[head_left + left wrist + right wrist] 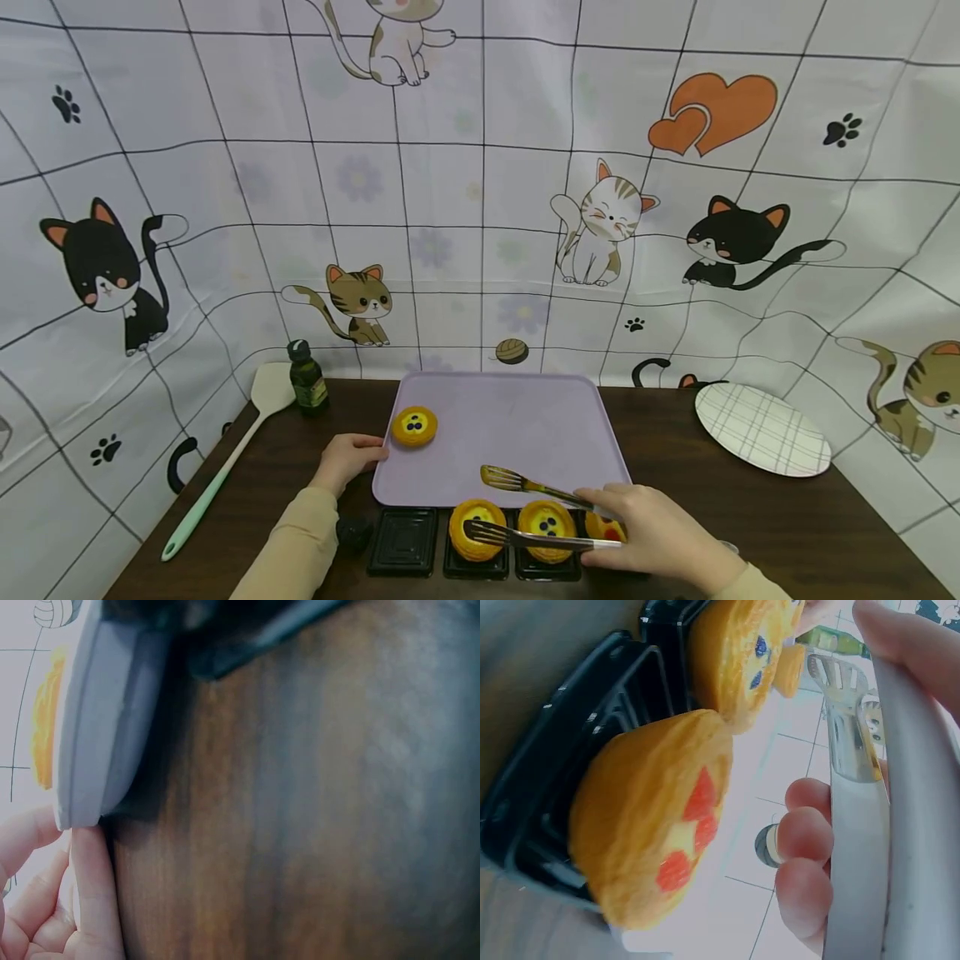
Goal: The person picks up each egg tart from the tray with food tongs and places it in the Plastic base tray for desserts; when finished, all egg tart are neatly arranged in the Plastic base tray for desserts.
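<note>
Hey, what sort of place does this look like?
Probably a kitchen or baking corner, though it could be a staged set-up. The round tarts, fork-ended tongs and long-handled spatula suggest it.

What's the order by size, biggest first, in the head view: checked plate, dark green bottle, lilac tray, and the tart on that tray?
1. Lilac tray
2. Checked plate
3. Dark green bottle, narrower than the tart but clearly taller
4. Tart on the tray
</note>
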{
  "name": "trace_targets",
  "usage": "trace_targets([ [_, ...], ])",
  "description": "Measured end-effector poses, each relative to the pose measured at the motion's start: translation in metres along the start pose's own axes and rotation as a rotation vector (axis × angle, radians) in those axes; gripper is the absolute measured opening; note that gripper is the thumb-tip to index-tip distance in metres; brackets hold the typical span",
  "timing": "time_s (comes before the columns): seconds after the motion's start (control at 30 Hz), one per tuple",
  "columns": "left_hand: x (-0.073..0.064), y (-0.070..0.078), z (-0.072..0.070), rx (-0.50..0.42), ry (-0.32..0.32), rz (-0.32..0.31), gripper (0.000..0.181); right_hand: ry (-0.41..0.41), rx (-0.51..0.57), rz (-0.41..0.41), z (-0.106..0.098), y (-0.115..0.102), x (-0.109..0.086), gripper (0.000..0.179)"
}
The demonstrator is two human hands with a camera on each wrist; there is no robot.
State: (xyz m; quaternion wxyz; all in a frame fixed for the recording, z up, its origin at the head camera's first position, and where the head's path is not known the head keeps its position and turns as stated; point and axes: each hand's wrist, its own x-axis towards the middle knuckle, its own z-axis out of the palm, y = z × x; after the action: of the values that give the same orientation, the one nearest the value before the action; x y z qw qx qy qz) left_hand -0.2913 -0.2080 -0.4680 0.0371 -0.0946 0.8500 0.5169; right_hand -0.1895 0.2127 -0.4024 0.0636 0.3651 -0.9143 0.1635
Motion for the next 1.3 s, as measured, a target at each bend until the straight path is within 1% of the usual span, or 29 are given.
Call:
trace_targets([
  [0.1, 0.002, 0.000, 0.001, -0.004, 0.004, 0.000, 0.033, -0.002, 0.022, 0.011, -0.001, -0.001, 0.008, 0.061],
  [0.23, 0.003, 0.000, 0.003, -0.010, 0.006, 0.002, 0.033, 0.001, 0.000, 0.021, -0.001, 0.000, 0.020, 0.062],
  [0.43, 0.003, -0.003, 0.001, -0.024, 0.012, 0.006, 0.033, -0.035, -0.003, 0.053, 0.000, 0.004, 0.045, 0.064],
  [0.6, 0.000, -0.005, 0.002, -0.028, 0.023, 0.004, 0.032, -0.034, -0.021, 0.061, 0.003, 0.010, 0.065, 0.068],
  [0.77, 0.000, -0.006, 0.003, -0.029, 0.029, -0.001, 0.031, -0.040, -0.011, 0.091, 0.006, 0.014, 0.082, 0.067],
  [0.93, 0.002, -0.006, 0.001, -0.042, 0.018, -0.001, 0.032, -0.053, 0.014, 0.108, 0.010, 0.017, 0.099, 0.065],
  [1.03, 0.001, -0.006, -0.002, -0.054, 0.008, 0.003, 0.034, -0.056, 0.010, 0.099, 0.014, 0.017, 0.111, 0.065],
  [1.1, 0.001, -0.005, -0.003, -0.045, -0.006, 0.005, 0.035, -0.058, 0.015, 0.097, 0.017, 0.017, 0.117, 0.066],
  [1.23, 0.001, -0.004, -0.004, -0.039, -0.013, 0.004, 0.035, -0.064, 0.032, 0.103, 0.023, 0.017, 0.127, 0.066],
  [1.3, 0.002, -0.003, -0.002, -0.048, -0.001, -0.001, 0.034, -0.063, 0.041, 0.114, 0.026, 0.018, 0.130, 0.065],
])
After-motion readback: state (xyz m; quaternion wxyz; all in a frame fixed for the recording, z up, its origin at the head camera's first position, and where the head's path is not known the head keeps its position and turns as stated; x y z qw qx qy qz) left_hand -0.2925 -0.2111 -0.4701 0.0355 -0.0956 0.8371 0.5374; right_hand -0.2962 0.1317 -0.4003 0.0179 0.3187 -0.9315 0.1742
